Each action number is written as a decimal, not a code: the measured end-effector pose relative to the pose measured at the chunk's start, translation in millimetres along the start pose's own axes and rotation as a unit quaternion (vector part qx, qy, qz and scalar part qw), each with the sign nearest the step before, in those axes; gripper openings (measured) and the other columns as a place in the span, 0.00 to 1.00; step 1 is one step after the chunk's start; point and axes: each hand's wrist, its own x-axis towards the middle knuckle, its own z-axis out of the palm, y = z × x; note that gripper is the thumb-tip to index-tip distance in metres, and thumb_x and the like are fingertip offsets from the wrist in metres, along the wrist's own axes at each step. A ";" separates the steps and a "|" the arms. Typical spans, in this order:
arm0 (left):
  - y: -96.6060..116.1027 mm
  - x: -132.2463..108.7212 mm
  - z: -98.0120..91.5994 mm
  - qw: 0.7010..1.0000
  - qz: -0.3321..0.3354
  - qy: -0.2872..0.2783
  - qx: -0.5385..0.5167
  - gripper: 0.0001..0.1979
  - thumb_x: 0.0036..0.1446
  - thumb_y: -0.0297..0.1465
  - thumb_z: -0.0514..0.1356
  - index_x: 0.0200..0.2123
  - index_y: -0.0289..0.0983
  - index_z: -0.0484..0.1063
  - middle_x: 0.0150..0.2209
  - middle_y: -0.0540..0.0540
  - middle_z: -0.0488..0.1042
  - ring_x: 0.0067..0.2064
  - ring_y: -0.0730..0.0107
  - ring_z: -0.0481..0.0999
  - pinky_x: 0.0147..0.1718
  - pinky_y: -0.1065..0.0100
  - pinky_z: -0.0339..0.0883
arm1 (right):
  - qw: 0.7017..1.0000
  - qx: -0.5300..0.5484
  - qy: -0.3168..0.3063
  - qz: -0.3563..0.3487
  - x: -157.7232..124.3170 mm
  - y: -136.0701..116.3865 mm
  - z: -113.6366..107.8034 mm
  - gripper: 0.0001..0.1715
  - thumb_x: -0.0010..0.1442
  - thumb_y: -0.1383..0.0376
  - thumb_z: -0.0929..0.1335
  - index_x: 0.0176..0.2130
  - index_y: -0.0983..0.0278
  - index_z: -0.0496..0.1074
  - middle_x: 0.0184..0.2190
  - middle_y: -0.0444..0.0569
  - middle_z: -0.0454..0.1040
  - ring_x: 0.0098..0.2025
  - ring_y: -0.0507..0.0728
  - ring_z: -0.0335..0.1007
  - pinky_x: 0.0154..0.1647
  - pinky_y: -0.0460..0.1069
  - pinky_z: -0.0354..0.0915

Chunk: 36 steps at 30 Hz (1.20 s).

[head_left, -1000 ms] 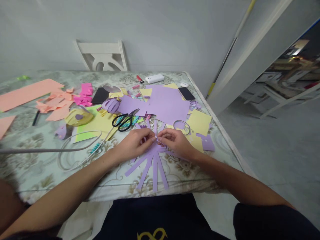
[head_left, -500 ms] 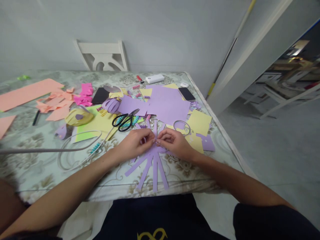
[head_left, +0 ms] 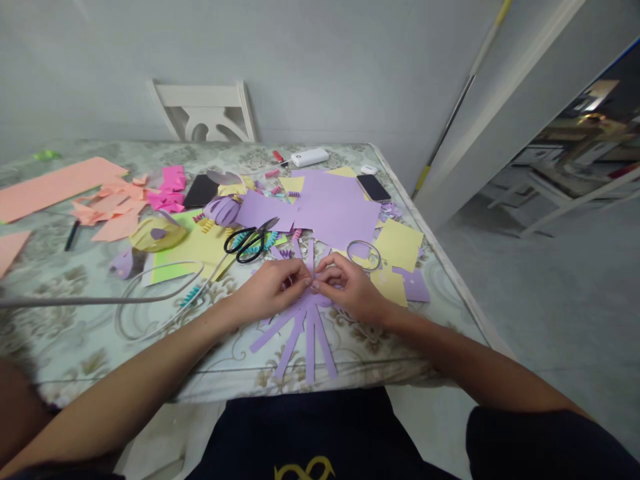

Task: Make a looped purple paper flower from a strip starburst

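Purple paper strips [head_left: 310,340] fan out in a star on the tablecloth, joined near the middle. Over that middle, my left hand [head_left: 281,285] and my right hand [head_left: 346,287] meet with fingertips pinched close together. Whatever is between the fingertips is too small and too covered to make out. Both hands hide the centre of the star. Just beyond my left hand lie black-handled scissors [head_left: 251,241], partly spread. A clear ring of tape [head_left: 364,255] lies past my right hand, on the paper pieces.
Purple sheets [head_left: 340,207], yellow squares [head_left: 399,245] and coiled paper curls lie behind the hands. A yellow paper ball [head_left: 158,233], peach paper [head_left: 60,187] and a white cable [head_left: 100,301] are on the left. A phone [head_left: 373,188] and a white power bank [head_left: 309,157] lie farther back.
My right hand's fingers have shifted slightly, with the index finger lifting and arching more. My left hand and the purple strips stay about where they were.
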 end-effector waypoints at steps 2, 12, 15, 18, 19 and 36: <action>-0.5 -0.5 -0.1 1.000 -0.006 0.005 -0.002 0.11 0.68 0.35 0.57 0.36 0.36 0.75 0.29 0.50 0.77 0.30 0.72 0.73 0.31 0.69 0.64 | 1.000 0.002 0.002 0.001 -0.2 -0.4 -0.4 0.12 0.61 0.62 0.73 0.41 0.60 0.67 0.31 0.44 0.80 0.34 0.54 0.78 0.35 0.48 0.69; -0.4 0.8 -1.1 1.000 0.003 0.009 -0.011 0.11 0.69 0.35 0.56 0.37 0.37 0.75 0.32 0.50 0.78 0.31 0.72 0.74 0.32 0.69 0.65 | 1.000 0.000 0.012 -0.017 -0.3 0.2 1.6 0.12 0.62 0.61 0.73 0.41 0.60 0.67 0.32 0.45 0.81 0.37 0.56 0.81 0.39 0.50 0.71; -1.0 0.9 -1.4 1.000 0.002 0.008 -0.021 0.10 0.67 0.33 0.56 0.36 0.37 0.75 0.32 0.50 0.78 0.31 0.72 0.75 0.32 0.70 0.66 | 1.000 -0.003 0.014 -0.015 -0.8 -0.1 1.7 0.12 0.62 0.61 0.73 0.41 0.60 0.67 0.32 0.45 0.81 0.37 0.56 0.81 0.39 0.50 0.72; -3.1 1.0 -1.4 1.000 0.000 0.011 -0.028 0.07 0.64 0.31 0.58 0.35 0.37 0.75 0.30 0.50 0.78 0.31 0.72 0.75 0.32 0.70 0.67 | 1.000 -0.013 0.017 -0.020 -1.0 0.2 1.7 0.12 0.61 0.61 0.73 0.41 0.60 0.67 0.32 0.44 0.80 0.36 0.55 0.80 0.39 0.50 0.72; -3.8 1.0 -1.3 1.000 -0.003 0.012 -0.028 0.06 0.63 0.31 0.59 0.35 0.36 0.75 0.30 0.50 0.78 0.31 0.72 0.75 0.32 0.70 0.67 | 0.999 -0.016 0.018 -0.022 -0.9 0.3 1.7 0.12 0.61 0.61 0.73 0.41 0.60 0.67 0.32 0.44 0.80 0.36 0.55 0.80 0.38 0.50 0.72; -6.3 1.3 1.1 0.997 -0.039 0.012 -0.065 0.09 0.64 0.34 0.59 0.36 0.36 0.77 0.29 0.50 0.77 0.30 0.73 0.73 0.31 0.71 0.64 | 0.999 -0.016 0.030 -0.034 -0.4 3.1 1.4 0.12 0.62 0.61 0.73 0.41 0.60 0.67 0.33 0.46 0.81 0.38 0.56 0.81 0.39 0.51 0.73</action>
